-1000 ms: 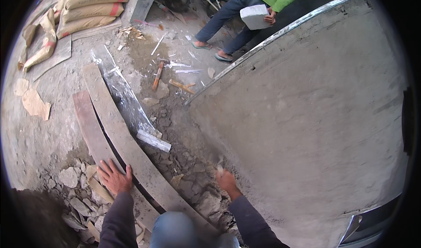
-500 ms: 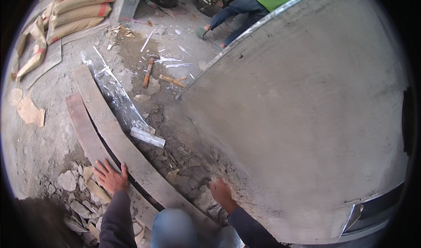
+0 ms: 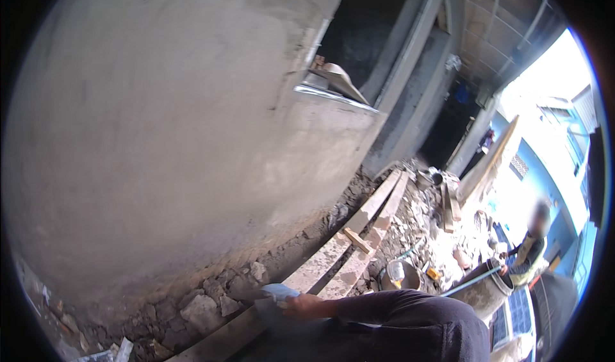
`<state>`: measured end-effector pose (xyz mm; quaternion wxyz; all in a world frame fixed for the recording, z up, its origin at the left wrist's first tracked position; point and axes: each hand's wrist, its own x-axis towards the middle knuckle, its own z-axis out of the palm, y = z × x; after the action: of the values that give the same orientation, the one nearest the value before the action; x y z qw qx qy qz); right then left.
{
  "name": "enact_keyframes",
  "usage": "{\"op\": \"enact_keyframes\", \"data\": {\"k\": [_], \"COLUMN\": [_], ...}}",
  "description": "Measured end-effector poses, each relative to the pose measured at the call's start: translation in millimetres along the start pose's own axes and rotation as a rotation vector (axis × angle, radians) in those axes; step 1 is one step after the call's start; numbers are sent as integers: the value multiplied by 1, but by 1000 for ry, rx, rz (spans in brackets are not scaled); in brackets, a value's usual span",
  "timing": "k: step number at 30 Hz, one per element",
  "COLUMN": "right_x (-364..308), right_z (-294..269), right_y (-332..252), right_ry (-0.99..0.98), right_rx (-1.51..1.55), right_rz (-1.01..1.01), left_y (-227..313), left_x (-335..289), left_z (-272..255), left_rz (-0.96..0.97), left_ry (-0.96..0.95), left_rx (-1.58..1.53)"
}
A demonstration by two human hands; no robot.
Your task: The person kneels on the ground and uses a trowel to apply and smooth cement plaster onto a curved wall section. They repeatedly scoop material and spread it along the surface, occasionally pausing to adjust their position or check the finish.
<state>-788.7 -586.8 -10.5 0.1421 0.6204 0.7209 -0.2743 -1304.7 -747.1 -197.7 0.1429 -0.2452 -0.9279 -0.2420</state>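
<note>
My right hand (image 3: 304, 305) reaches in from the right in a dark sleeve, its fingers closed on a light-blue object (image 3: 280, 291). Blur hides what kind of thing this is; a flat greyish part shows beside it. The hand is above two long planks (image 3: 333, 259) that lie side by side along the foot of a grey plastered wall (image 3: 192, 138). A short wooden piece (image 3: 359, 240) lies across both planks. My left hand is out of view.
Broken rubble (image 3: 205, 311) fills the strip between planks and wall. A window opening (image 3: 365, 41) is in the wall. Buckets (image 3: 402, 275) and debris stand right of the planks. A co-worker (image 3: 528, 259) sits at the right by a large bucket (image 3: 483, 291).
The view has swung right along the wall, bringing the window opening and co-worker in. My left hand, which lay flat on a plank, has left the view. The sacks and hammer are gone from sight.
</note>
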Motion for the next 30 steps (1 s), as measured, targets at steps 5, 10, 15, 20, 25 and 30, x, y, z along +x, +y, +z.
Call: {"op": "enact_keyframes", "data": {"k": [5,10,15,20,25,30], "right_x": [-23,-31,-37,-41,-51,-42], "right_z": [-34,-55,-67,-73,-80,-104], "right_y": [89,134,170,210,235,218], "right_ry": [79,176,85,131,96,21], "right_rx": [125,179,313,364,362,378], "right_rz": [-97,3,14,11,-7,47], "left_y": [242,367,425,451,457,421], "left_x": [-112,-176,-219,-251,-268,-242], "left_z": [-96,-158,-180,-195,-216,-230], "left_rz": [458,727,886,973,996,847], "left_ry": [-251,-426,-489,-520,-543,-555], "left_rx": [-135,-137,-82,1,102,235]}}
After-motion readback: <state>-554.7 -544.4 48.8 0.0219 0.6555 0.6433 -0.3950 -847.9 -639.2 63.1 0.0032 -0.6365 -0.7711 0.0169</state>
